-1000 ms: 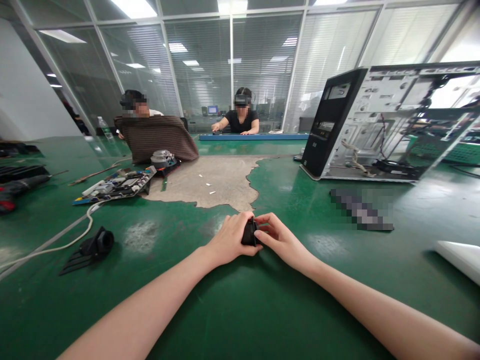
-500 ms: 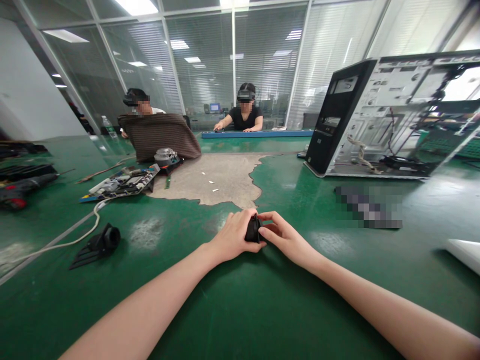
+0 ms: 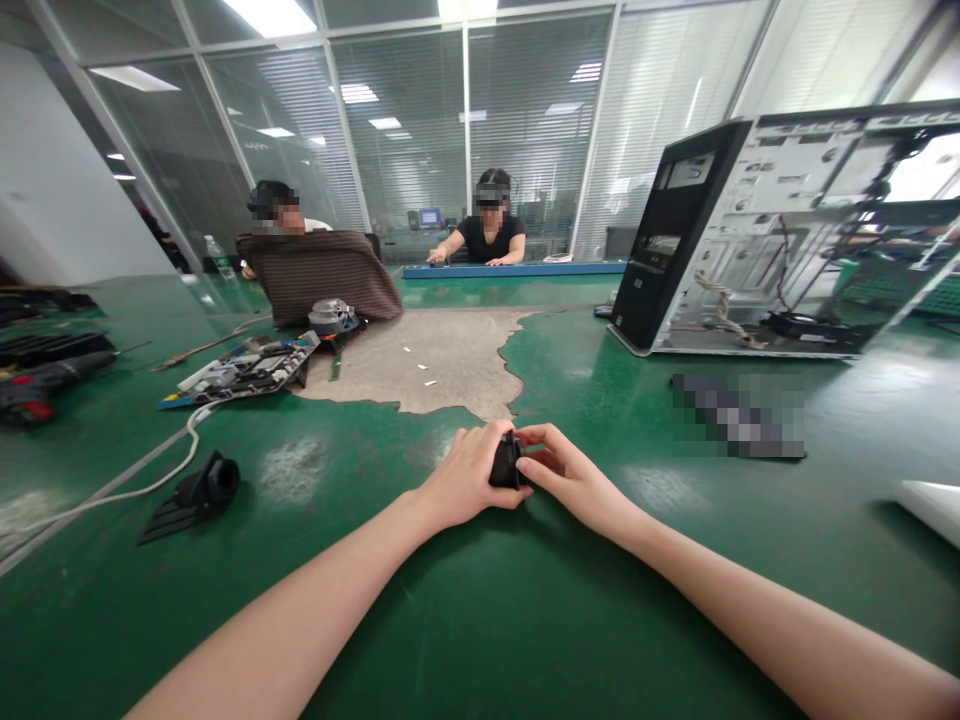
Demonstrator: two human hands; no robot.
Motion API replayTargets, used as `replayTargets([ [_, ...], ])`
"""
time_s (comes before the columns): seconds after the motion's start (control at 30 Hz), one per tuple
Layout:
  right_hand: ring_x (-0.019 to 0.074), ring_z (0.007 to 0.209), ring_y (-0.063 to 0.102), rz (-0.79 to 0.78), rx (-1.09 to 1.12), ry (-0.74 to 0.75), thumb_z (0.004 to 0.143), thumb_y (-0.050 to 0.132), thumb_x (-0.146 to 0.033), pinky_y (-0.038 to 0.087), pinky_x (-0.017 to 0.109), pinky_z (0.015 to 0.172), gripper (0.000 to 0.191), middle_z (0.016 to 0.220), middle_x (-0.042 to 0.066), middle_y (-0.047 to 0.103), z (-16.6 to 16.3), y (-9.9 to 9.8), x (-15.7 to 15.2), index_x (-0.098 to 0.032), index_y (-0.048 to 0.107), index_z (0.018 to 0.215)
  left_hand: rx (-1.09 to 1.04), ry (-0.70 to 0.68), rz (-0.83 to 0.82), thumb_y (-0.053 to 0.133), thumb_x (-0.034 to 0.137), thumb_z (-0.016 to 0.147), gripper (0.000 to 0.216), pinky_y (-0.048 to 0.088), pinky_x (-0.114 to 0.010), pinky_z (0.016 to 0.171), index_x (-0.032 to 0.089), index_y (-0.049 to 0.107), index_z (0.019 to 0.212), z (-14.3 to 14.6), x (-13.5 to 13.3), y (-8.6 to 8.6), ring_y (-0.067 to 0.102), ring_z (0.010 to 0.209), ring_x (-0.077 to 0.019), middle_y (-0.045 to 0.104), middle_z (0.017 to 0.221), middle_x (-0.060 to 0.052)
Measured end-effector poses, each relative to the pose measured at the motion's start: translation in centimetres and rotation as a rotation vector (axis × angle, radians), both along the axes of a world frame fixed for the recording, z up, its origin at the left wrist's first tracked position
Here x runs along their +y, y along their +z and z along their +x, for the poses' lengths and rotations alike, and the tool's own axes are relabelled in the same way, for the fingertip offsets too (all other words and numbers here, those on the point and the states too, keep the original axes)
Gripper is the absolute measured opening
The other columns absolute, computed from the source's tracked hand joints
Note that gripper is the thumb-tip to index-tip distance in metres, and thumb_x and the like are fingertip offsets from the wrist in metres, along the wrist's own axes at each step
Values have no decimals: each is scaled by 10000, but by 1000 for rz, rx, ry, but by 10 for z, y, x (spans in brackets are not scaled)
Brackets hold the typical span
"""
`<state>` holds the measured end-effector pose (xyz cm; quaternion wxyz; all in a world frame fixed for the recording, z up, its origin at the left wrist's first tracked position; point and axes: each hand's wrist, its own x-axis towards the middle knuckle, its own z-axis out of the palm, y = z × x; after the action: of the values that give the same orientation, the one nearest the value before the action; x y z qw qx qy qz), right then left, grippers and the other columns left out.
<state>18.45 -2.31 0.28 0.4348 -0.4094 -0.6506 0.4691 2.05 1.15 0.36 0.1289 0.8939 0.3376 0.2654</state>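
Note:
A small black part point(image 3: 505, 463) rests on the green table point(image 3: 480, 610) straight ahead of me, gripped from both sides. My left hand point(image 3: 465, 478) wraps its fingers round the part's left side. My right hand point(image 3: 564, 478) pinches the right side with thumb and forefinger. Most of the part is hidden between the two hands.
An opened computer case point(image 3: 780, 230) stands at the right rear, with a flat dark object point(image 3: 739, 415) in front of it. A circuit board point(image 3: 244, 367), a white cable point(image 3: 120, 488) and a black funnel-shaped piece point(image 3: 199, 490) lie at left. Two people sit at the far side.
My hands stay on the black part with almost no shift. The view turned slightly left between the first earlier frame and now.

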Motion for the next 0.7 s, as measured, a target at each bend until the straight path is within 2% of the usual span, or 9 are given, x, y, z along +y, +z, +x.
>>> replayTargets([
  [0.13,139,807,573,-2,20,58,785,534,-296,467,288,708,195,849,1,565,1,2,-2,-215,434,931,7,7,7,624,381,648,532,336,-337,739,215,335,1063,1,0,-1,510,866,-219,527,997,-32],
  [0.27,138,817,558,50,24,-2,790,524,-301,469,269,680,136,835,-1,535,0,2,-2,-207,454,858,11,13,17,635,377,633,548,335,-342,745,215,337,1063,0,-1,0,506,862,-217,518,1012,-33],
  [0.4,137,810,557,34,-1,-29,791,519,-300,474,272,675,166,866,6,534,-1,1,-1,-208,449,910,-2,5,15,639,402,627,599,333,-353,765,217,320,1099,0,-3,1,498,889,-222,509,1044,-40],
  [0.53,132,797,558,13,-16,11,790,527,-303,468,281,705,211,873,7,541,0,2,-3,-207,445,959,-32,-11,3,651,415,610,662,322,-368,799,230,296,1138,1,-4,3,483,943,-232,494,1102,-45],
  [0.7,116,757,550,13,28,28,780,546,-325,458,273,707,174,825,-19,523,2,4,-1,-207,458,873,-26,-12,5,650,441,596,625,323,-370,789,221,338,1090,0,-7,5,486,903,-229,513,1035,-42],
])
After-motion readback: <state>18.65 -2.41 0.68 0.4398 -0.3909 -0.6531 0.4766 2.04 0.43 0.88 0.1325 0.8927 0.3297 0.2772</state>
